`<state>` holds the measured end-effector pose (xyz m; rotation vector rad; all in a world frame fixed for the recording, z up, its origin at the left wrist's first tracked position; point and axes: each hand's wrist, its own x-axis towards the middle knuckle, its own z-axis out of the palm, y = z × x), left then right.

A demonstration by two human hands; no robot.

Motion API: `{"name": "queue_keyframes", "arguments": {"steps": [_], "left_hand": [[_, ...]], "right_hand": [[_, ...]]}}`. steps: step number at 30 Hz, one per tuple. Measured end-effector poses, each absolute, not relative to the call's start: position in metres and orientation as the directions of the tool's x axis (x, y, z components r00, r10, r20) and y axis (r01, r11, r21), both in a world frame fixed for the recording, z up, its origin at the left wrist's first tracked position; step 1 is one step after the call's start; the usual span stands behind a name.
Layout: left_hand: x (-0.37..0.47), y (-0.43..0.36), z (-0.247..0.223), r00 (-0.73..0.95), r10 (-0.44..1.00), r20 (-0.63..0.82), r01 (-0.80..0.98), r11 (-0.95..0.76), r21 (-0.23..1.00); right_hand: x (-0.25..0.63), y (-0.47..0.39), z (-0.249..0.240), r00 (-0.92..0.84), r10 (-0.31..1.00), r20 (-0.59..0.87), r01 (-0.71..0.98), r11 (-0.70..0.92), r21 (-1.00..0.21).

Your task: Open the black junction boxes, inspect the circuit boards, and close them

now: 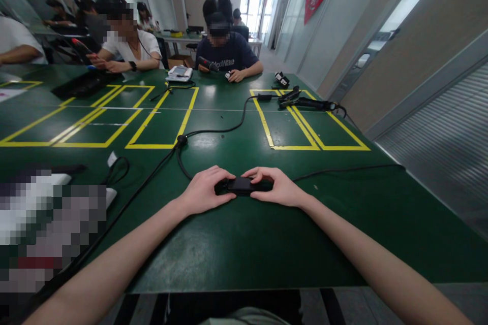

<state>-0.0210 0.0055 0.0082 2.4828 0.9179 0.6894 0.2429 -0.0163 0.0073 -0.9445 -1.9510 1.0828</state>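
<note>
Between my two hands, low over the green table (pixel 240 244), is a small black box (pixel 240 186) that looks set in line on a black cable. My left hand (pixel 208 190) grips its left end with thumb and fingers. The right end is pinched by my right hand (pixel 280 188), whose index finger bends over the top. A black cable (pixel 183 165) runs from behind my left hand up to a round black joint (pixel 182 140). Another cable (pixel 351 168) leads away from behind my right hand toward the table's right side. The box's ends are partly hidden by my fingers.
Yellow tape rectangles (pixel 162 146) mark the table. A black tool (pixel 305 103) with a cable lies at the far right. A white device (pixel 179 73) and a black tray (pixel 86 84) are farther back. Blurred items (pixel 57 233) lie left. Several people sit across the table.
</note>
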Motion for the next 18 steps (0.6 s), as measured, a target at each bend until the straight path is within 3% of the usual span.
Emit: {"name": "queue_keyframes", "arguments": {"steps": [8, 18], "left_hand": [[-0.022, 0.008, 0.0078, 0.708, 0.649, 0.28, 0.452, -0.72, 0.526], [-0.0148, 0.0067, 0.0091, 0.721, 0.644, 0.257, 0.508, -0.743, 0.436]], "right_hand": [[0.2425, -0.0165, 0.0085, -0.516, 0.813, 0.268, 0.409, 0.509, -0.757], [0.2353, -0.0182, 0.0067, -0.597, 0.725, 0.343, 0.554, 0.683, -0.476]]}}
